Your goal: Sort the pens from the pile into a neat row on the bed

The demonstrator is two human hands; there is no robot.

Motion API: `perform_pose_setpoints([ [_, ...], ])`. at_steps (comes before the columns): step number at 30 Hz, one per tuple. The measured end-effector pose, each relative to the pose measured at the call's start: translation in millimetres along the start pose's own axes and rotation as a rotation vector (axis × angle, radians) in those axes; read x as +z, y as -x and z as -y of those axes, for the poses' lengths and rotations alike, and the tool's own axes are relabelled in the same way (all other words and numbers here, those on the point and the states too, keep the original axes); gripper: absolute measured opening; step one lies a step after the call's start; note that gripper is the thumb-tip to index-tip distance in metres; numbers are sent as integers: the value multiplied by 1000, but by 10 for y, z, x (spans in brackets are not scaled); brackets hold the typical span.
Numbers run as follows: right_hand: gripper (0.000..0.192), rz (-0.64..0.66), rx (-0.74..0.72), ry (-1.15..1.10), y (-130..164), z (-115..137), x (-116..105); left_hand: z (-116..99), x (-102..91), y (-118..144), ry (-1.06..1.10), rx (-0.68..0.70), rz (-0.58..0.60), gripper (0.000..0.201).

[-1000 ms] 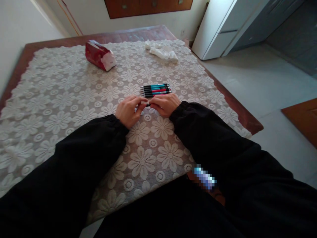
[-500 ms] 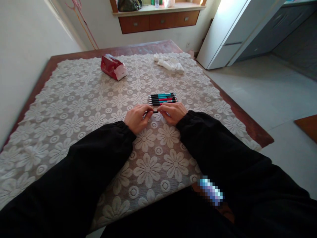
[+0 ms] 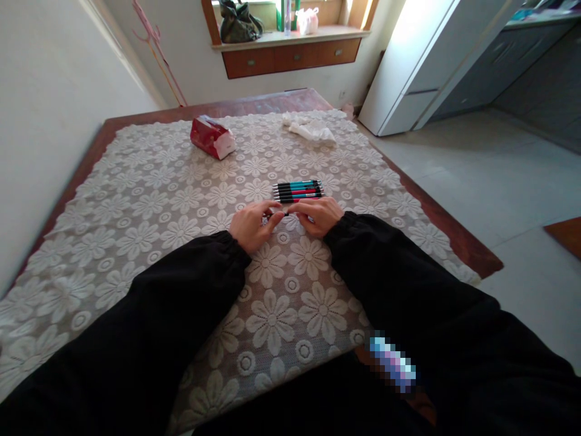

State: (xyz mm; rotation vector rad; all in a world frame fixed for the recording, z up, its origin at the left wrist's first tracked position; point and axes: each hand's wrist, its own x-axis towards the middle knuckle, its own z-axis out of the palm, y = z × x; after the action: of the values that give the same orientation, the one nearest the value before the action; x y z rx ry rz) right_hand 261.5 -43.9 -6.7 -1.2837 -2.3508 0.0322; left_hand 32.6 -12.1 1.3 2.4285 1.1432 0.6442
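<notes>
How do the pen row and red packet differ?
The pen row is slim pens side by side; the red packet is one bulky block. The pens mix black, teal and red; the packet is red with a pale end. The pens lie nearer the right hand than the packet. Both rest on the tablecloth.

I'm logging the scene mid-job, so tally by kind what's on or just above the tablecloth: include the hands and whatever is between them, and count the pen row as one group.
Hands: 2 (left hand, right hand)
Dark piece: 1
Pen row: 1
Red pack: 1
White crumpled heap: 1
Total: 6
</notes>
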Motion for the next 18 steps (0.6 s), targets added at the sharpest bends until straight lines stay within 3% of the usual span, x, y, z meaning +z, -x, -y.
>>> perform_pose_setpoints([
  [4, 31, -5, 27, 0, -3, -2, 6, -1, 7, 3, -7, 23, -11, 24],
  [12, 31, -7, 1, -20, 4, -4, -5, -5, -22, -1, -93, -107, -8, 63],
  [18, 40, 44, -42, -33, 6, -6, -27, 10, -22, -12, -94, -163, -22, 69],
])
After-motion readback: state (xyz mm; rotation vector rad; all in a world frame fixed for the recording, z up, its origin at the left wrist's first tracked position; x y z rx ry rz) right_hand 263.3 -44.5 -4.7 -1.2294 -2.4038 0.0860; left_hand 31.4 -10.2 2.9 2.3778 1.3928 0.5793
